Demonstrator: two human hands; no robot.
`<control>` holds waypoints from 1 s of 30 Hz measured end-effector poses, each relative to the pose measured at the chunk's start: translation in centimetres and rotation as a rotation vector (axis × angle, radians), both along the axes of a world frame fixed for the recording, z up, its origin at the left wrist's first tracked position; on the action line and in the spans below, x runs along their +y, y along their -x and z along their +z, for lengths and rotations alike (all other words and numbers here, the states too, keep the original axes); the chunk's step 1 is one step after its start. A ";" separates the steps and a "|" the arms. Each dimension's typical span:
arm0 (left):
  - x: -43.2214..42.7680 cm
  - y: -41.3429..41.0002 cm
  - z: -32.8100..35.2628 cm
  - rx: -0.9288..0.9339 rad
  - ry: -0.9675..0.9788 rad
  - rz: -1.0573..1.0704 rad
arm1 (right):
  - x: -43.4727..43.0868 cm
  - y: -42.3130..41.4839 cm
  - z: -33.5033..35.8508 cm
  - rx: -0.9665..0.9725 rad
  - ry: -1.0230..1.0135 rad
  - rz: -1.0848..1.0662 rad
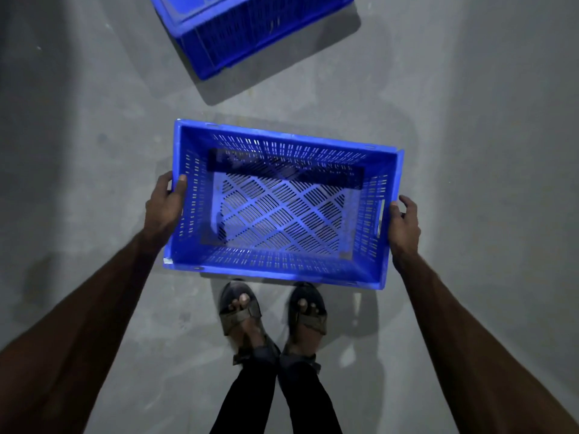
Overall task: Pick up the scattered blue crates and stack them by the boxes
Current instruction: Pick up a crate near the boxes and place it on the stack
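Observation:
I hold an empty blue slotted crate (282, 139) in front of me, above the floor and my feet, its open side facing up. My left hand (164, 208) grips the crate's left short wall, thumb over the rim. My right hand (404, 223) grips the right short wall beside its handle slot, fingers curled round the outside. A second blue crate (250, 36) stands on the floor ahead, cut off by the top edge of the view. No boxes are in view.
Bare grey concrete floor (485, 120) spreads to all sides. My two sandalled feet (272, 311) stand just below the held crate. The light is dim, and the crates cast dark shadows on the floor.

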State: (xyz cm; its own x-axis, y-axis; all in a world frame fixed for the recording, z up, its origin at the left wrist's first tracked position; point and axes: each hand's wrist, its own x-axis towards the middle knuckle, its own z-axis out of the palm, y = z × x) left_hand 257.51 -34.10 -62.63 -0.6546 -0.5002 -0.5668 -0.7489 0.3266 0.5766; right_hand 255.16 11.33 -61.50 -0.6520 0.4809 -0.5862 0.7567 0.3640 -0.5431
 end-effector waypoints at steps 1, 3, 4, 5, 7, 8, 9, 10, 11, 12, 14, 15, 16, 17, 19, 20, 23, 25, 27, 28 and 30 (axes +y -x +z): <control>-0.1 0.2 -0.1 0.007 -0.046 0.015 | 0.2 0.2 -0.3 -0.007 0.015 -0.012; -0.4 0.4 -0.4 0.046 -0.112 -0.025 | 0.5 0.5 -1.2 0.007 0.053 -0.010; -0.6 0.5 -0.8 0.071 -0.149 -0.051 | 0.6 0.6 -1.7 0.041 0.084 -0.007; -0.8 0.6 -1.0 0.095 -0.198 -0.064 | 0.7 0.6 -2.2 0.081 0.129 -0.010; -1.3 0.6 -1.6 0.116 -0.305 -0.091 | 0.7 0.3 -3.0 0.147 0.236 -0.026; -1.6 0.6 -1.8 0.123 -0.342 -0.098 | 0.6 0.2 -3.1 0.168 0.276 -0.038; -1.9 0.6 -2.0 0.130 -0.371 -0.102 | 0.3 0.1 -3.2 0.177 0.299 -0.052; -2.2 0.6 -2.3 0.146 -0.390 -0.108 | 0.1 -0.1 -3.3 0.179 0.307 -0.063; -2.3 0.6 -2.4 0.163 -0.415 -0.115 | -0.1 -0.1 -3.5 0.181 0.310 -0.072; -2.3 0.6 -2.6 0.175 -0.430 -0.115 | -0.1 -0.2 -3.6 0.185 0.312 -0.079; -2.2 0.5 -2.8 0.188 -0.437 -0.111 | -0.3 -0.2 -3.9 0.191 0.306 -0.064; -2.0 0.5 -3.0 0.202 -0.425 -0.119 | -0.2 -0.2 -4.0 0.193 0.291 -0.031; -1.9 0.5 -3.3 0.223 -0.401 -0.132 | -0.1 -0.2 -4.0 0.198 0.263 0.015; -1.8 0.6 -3.6 0.246 -0.372 -0.144 | 0.0 -0.4 -4.2 0.205 0.221 0.067; -1.7 0.5 -4.1 0.261 -0.295 -0.137 | 0.2 -0.7 -4.5 0.229 0.103 0.154; -1.5 0.5 -4.2 0.246 -0.256 -0.120 | 0.2 -0.8 -4.6 0.242 0.045 0.185; -0.8 0.4 -3.6 0.203 -0.180 -0.091 | 0.2 -0.7 -4.8 0.270 -0.041 0.227; -0.7 0.3 -2.9 0.215 -0.183 -0.097 | 0.5 -0.3 -4.7 0.283 -0.025 0.253; -1.0 0.0 -2.1 0.223 -0.207 -0.092 | 0.5 -0.1 -4.0 0.292 -0.001 0.288; -1.2 -0.3 -1.4 0.221 -0.219 -0.083 | 0.5 0.0 -3.3 0.295 0.002 0.303; -1.4 -0.9 0.1 0.208 -0.226 -0.059 | 0.6 0.0 -1.7 0.292 0.015 0.312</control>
